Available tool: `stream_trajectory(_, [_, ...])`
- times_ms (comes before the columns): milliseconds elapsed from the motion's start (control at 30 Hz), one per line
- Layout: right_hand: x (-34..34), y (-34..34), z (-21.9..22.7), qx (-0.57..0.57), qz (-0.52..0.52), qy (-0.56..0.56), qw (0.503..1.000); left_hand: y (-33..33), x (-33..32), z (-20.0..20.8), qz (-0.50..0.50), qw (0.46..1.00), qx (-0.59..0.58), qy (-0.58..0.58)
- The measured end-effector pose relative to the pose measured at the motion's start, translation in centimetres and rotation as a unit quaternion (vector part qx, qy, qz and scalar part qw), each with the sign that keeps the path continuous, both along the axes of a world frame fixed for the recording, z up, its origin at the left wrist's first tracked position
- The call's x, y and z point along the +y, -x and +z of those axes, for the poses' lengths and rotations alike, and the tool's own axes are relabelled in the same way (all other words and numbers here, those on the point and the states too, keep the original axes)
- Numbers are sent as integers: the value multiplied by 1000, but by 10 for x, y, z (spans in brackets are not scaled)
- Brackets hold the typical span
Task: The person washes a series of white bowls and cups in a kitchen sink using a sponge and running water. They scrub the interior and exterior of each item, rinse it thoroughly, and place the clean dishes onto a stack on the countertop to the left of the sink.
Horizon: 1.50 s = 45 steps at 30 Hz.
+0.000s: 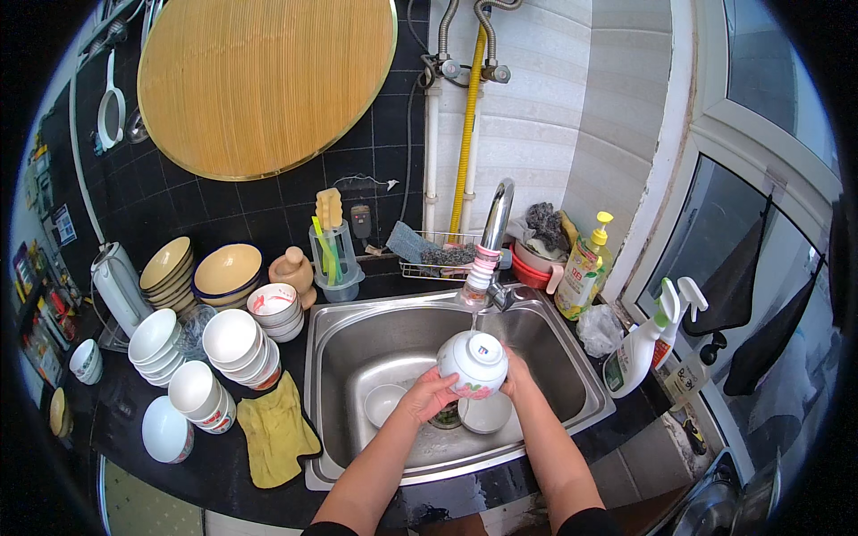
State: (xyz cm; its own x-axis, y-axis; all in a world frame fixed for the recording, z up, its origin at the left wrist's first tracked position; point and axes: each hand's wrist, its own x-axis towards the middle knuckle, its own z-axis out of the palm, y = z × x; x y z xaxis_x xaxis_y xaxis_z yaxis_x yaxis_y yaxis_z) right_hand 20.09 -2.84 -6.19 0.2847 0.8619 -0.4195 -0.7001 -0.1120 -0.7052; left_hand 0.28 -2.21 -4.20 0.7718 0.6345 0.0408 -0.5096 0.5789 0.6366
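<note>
Under the running tap (483, 268), a white bowl (460, 357) with a pink flower pattern is tilted, its footed base facing up toward me. My left hand (429, 395) grips its near left edge, thumb on the outside. On the right side my right hand (517, 368) is closed around the rim, its fingers partly hidden behind the bowl. Water runs down from the spout onto the bowl. Below, in the steel sink (344, 357), lie a white bowl (380, 399) at the left and another white bowl (487, 416) beneath my hands, close to the drain.
Left of the sink stand stacks of white bowls (234, 341), beige bowls (228, 271) and a yellow cloth (277, 433). A wire rack (438, 259) holds scrubbers behind the tap. At right are a dish soap bottle (583, 272), a spray bottle (636, 353) and a crumpled plastic bag (599, 330).
</note>
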Motion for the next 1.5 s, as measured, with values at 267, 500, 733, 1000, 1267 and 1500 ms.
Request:
stream_trajectory(267, [3,4,8,-215,-14,-82,973,-4,-5,4,12,987,105,-118])
stream_trajectory(500, [-11,29,38,-593,50,-291,749,-9,-6,-12,73,966,181,-168])
stream_trajectory(733, [-28,65,57,-740,112,-312,586,-7,1,-18,177,919,252,-245])
stream_trajectory(1000, [-15,15,38,-292,165,-150,930,-7,-12,0,-33,961,183,-204])
stream_trajectory(1267, [-15,21,34,-182,130,-43,974,-1,-12,21,84,989,81,-90])
stream_trajectory(1500, [-14,13,38,-280,114,-195,933,-8,-13,2,-20,968,154,-195])
